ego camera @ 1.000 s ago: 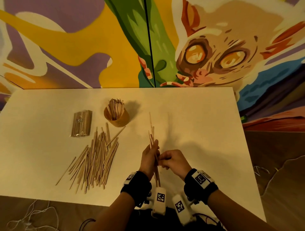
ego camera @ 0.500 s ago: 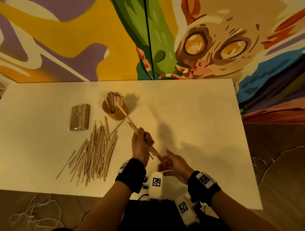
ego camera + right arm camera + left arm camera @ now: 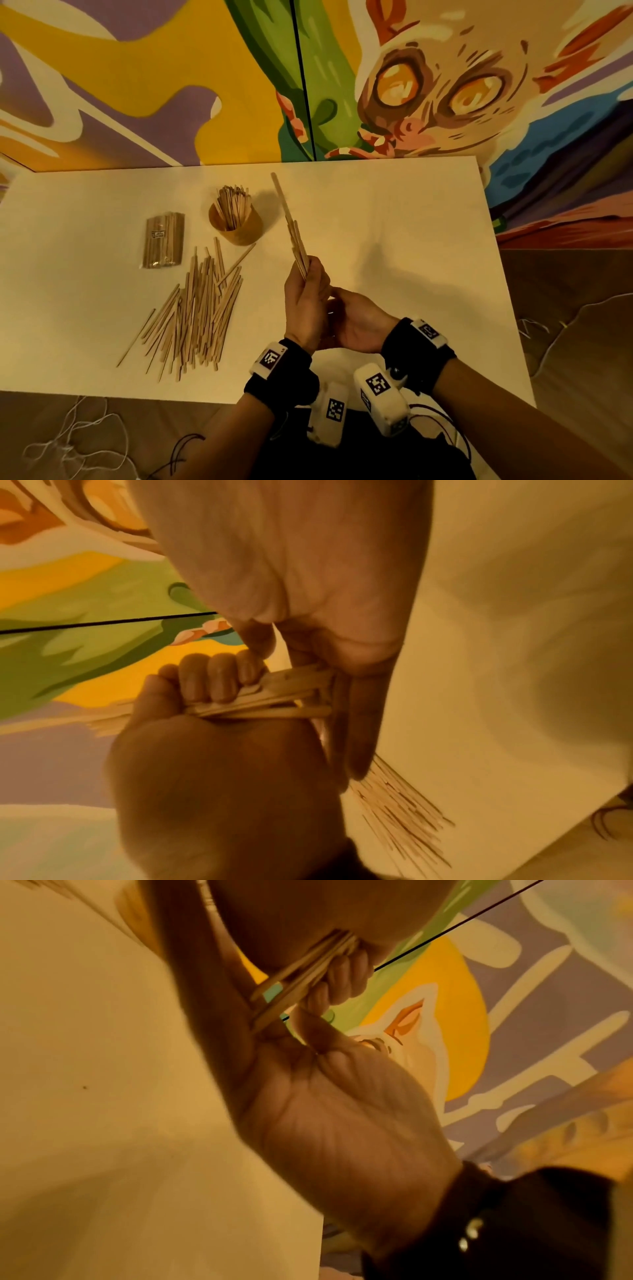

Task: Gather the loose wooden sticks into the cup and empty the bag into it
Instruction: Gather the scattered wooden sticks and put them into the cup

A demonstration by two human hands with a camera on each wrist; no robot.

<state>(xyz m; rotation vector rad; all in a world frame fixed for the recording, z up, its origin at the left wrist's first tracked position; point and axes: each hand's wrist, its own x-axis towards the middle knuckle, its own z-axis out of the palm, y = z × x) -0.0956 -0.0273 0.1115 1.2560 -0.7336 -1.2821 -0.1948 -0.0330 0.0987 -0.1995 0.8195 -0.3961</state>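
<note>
My left hand (image 3: 306, 291) grips a small bundle of wooden sticks (image 3: 291, 222), held above the table and slanting up and to the left. In the right wrist view its fingers (image 3: 212, 680) curl round the bundle (image 3: 291, 696). My right hand (image 3: 354, 320) is open, and its palm (image 3: 325, 1110) touches the bundle's lower ends (image 3: 270, 1010). The wooden cup (image 3: 239, 228), with several sticks standing in it, is left of the bundle's tip. A clear bag of sticks (image 3: 163, 240) lies left of the cup. The loose sticks (image 3: 195, 308) lie in a pile below both.
The white table (image 3: 394, 222) ends at a painted wall behind and at a near edge just under my wrists. White cord lies on the floor (image 3: 68, 442) at the lower left. The pile's ends (image 3: 394, 804) show beyond my right fingers.
The left hand swung the bundle from leaning toward the cup to a steeper slant. The right hand, apart half a second ago, now has its palm against the bundle's lower ends.
</note>
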